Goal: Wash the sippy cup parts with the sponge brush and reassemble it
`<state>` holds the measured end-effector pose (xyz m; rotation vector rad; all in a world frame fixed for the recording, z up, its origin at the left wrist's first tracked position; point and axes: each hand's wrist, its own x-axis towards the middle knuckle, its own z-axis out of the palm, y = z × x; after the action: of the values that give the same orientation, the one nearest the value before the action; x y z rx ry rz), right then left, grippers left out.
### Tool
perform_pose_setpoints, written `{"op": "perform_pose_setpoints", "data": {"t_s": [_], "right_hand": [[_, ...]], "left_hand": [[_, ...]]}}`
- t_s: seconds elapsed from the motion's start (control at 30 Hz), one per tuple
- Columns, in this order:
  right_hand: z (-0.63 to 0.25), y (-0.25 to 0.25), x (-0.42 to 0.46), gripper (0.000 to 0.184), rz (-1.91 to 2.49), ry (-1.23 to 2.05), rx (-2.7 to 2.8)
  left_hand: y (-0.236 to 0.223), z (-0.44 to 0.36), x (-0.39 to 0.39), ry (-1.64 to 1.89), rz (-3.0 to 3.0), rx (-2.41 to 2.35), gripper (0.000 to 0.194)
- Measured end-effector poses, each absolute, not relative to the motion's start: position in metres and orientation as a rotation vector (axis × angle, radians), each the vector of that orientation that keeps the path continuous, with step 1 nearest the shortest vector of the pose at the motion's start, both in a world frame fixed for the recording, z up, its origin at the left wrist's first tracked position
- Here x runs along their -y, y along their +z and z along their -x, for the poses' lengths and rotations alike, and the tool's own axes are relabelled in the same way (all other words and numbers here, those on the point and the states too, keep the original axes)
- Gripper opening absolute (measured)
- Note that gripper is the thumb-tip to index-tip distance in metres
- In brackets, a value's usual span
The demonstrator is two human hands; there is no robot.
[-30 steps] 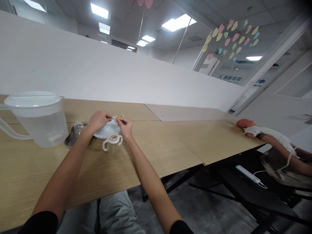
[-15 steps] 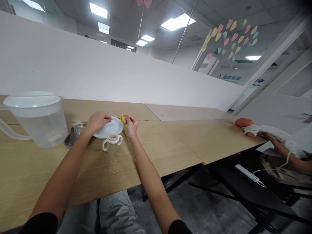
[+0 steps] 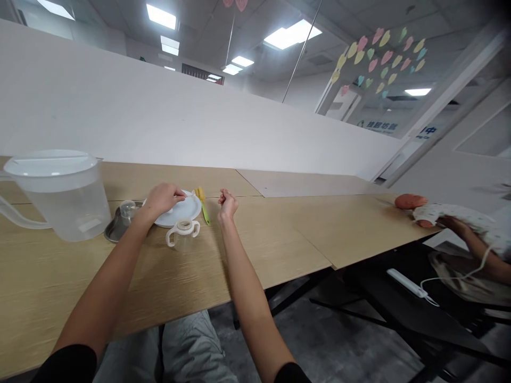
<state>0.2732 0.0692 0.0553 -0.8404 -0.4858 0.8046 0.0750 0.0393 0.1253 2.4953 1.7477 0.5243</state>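
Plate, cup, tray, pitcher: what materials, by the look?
Plate: smooth white, plastic or glazed ceramic; can't tell.
Cup: clear body, plastic or glass; opaque white handles, likely plastic.
Tray: probably metal, grey with a sheen.
Pitcher: likely plastic; translucent milky wall, white lid with glossy highlights.

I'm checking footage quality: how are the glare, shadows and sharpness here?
Head view: the largest ceiling light burns out white; the pitcher lid catches glints; soft shadow falls on the table; the small pale piece at the left hand is too indistinct to identify.
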Motion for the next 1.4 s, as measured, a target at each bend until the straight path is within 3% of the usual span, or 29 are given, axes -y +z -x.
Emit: {"op": "perform_pose_setpoints", "data": {"t_s": [0.43,0.7,1.23,1.4], "right_hand": [[-0.298,0.042,-0.077,0.014,0.922,0.624,0.256],[-0.253,0.023,-0.077,0.028,0.953,0.507,0.810],[-0.242,0.008,-0.070,0.018,1.290,0.250,1.251],[-0.241,0.001,-0.075,0.021,1.408,0.246,1.312]], "left_hand": [[0.134,-0.056,-0.041,0.451,-2.479,-1.988,0.030],[0.121,-0.060,-0.046,0.304,-2.580,-2.094,0.027],[0.070,-0.070,-0.071,0.122,-2.501,-1.591,0.024],[0.069,-0.064,-0.078,0.296,-2.451,-1.427,0.028]]}}
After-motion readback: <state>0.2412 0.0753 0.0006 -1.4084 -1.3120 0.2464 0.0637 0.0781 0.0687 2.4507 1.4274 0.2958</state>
